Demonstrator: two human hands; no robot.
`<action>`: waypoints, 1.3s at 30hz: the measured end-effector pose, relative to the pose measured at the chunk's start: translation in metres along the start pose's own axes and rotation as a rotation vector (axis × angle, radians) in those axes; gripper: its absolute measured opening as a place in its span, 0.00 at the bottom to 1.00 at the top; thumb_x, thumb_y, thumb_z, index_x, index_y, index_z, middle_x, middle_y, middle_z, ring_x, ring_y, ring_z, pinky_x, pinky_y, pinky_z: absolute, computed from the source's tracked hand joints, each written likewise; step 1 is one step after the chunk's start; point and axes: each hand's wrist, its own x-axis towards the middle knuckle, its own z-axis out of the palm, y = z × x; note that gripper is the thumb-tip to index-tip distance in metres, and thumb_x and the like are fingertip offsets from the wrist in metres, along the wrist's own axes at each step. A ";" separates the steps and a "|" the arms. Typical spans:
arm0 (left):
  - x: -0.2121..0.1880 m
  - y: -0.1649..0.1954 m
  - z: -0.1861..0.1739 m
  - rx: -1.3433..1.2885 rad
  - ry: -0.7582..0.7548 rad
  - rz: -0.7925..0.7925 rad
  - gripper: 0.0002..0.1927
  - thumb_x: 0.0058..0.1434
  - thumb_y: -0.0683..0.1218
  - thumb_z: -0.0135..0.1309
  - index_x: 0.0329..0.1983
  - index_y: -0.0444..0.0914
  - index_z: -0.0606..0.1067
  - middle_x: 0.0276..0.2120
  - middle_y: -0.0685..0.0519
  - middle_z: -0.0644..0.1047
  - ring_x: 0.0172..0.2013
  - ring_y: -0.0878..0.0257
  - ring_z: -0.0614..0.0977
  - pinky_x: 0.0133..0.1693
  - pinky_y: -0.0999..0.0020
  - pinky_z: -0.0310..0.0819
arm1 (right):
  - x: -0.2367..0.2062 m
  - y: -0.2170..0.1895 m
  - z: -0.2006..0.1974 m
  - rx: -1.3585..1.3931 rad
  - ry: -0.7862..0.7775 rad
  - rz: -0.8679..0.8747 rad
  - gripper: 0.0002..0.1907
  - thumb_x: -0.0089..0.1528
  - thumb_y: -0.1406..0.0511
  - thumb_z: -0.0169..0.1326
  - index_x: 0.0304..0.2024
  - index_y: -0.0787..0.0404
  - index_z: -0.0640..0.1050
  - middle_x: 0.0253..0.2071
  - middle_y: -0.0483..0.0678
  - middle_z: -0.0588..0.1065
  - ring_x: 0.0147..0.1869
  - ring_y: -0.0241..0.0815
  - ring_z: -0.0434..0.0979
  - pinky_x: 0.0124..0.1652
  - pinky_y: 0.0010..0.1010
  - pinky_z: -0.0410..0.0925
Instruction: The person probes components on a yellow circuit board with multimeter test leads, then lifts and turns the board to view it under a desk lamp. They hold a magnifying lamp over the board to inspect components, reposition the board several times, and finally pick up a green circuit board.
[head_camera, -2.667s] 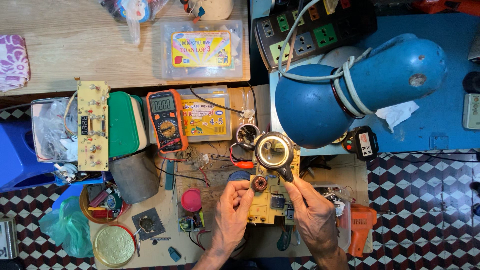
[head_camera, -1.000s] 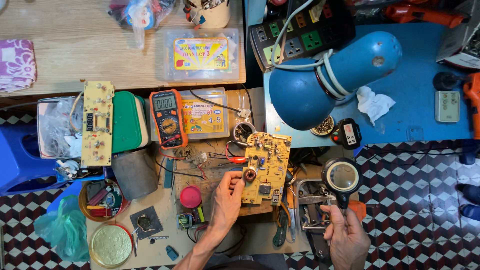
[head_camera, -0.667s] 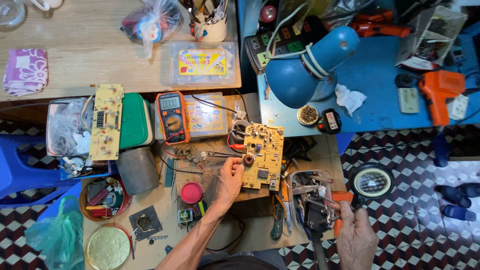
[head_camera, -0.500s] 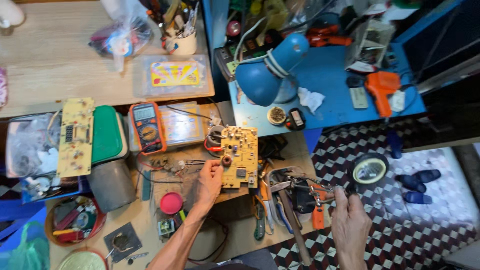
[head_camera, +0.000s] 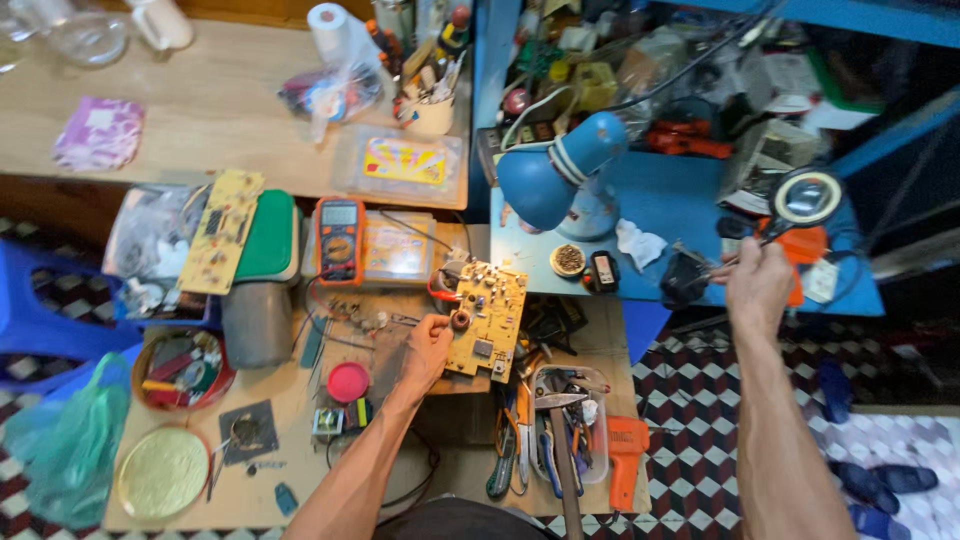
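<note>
Two bare arms reach up from the bottom edge across a cluttered wooden workbench (head_camera: 200, 490). Nearest the person, an orange glue gun (head_camera: 627, 460) and a clear tray of pliers and a hammer (head_camera: 560, 435) lie by the bench's front edge, with a round brass-coloured lid (head_camera: 163, 472) far to the left. A little further in, the left hand (head_camera: 428, 352) is curled shut around the lower left edge of a yellow printed circuit board (head_camera: 487, 320), which lies tilted near the middle of the bench. Off to the side, over black-and-white chequered floor tiles (head_camera: 700, 440), the right hand (head_camera: 757, 285) is closed on the handle of a round black-rimmed magnifying glass (head_camera: 805, 197), held up in front of a blue shelf surface (head_camera: 670, 215). Beyond the board sit an orange handheld multimeter (head_camera: 339, 238) and a second yellow circuit board (head_camera: 223, 230) leaning on a green box (head_camera: 270, 235). A blue desk lamp (head_camera: 560, 175) bends over the bench. Farthest back, a pale wooden table (head_camera: 200, 110) carries a clear plastic case (head_camera: 402, 165), a cup of tools (head_camera: 430, 110) and a purple cloth (head_camera: 98, 132).
</note>
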 end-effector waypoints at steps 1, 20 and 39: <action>0.001 0.001 -0.001 0.029 -0.002 -0.030 0.12 0.63 0.44 0.54 0.46 0.34 0.78 0.28 0.50 0.81 0.27 0.65 0.79 0.31 0.68 0.74 | 0.013 0.006 0.007 0.029 -0.011 -0.015 0.17 0.76 0.65 0.45 0.39 0.75 0.70 0.34 0.57 0.78 0.31 0.43 0.81 0.29 0.33 0.75; 0.003 -0.016 -0.004 -0.118 0.037 0.019 0.12 0.65 0.43 0.53 0.48 0.32 0.76 0.29 0.53 0.78 0.28 0.70 0.76 0.31 0.72 0.73 | -0.050 0.043 0.058 0.058 0.087 -0.274 0.16 0.73 0.70 0.47 0.60 0.75 0.68 0.51 0.61 0.74 0.53 0.50 0.78 0.50 0.37 0.73; -0.003 -0.042 -0.006 0.115 0.075 0.028 0.13 0.62 0.49 0.57 0.48 0.41 0.79 0.32 0.51 0.82 0.32 0.60 0.84 0.34 0.64 0.77 | -0.245 0.048 0.173 0.362 -0.421 0.586 0.16 0.68 0.61 0.54 0.48 0.68 0.81 0.34 0.44 0.77 0.33 0.31 0.74 0.34 0.22 0.67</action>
